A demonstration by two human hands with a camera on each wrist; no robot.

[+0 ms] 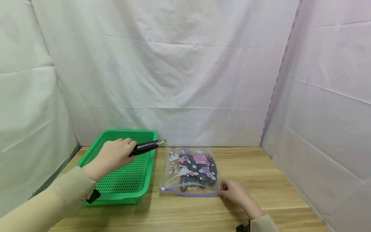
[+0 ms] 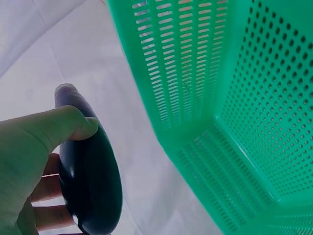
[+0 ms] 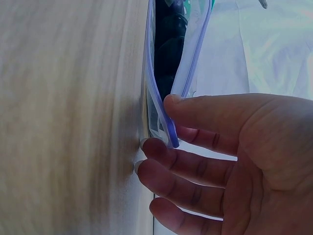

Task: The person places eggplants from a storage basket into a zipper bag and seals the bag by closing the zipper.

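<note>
My left hand (image 1: pixel 114 156) grips a dark purple eggplant (image 1: pixel 147 147) above the right side of a green basket (image 1: pixel 153 161), its pale stem end pointing right. In the left wrist view, thumb and fingers wrap the eggplant (image 2: pixel 90 171). A clear zip bag (image 1: pixel 171 167) with cartoon prints and a purple zip lies flat on the table. Its mouth faces me and gapes a little; dark eggplants (image 3: pixel 168 49) show inside. My right hand (image 1: pixel 236 191) pinches the right corner of the bag's mouth between thumb and fingers.
The basket stands at the left of the wooden table (image 1: pixel 261 180), and its visible floor is bare mesh. White cloth walls (image 1: pixel 174 80) enclose the table at the back and both sides.
</note>
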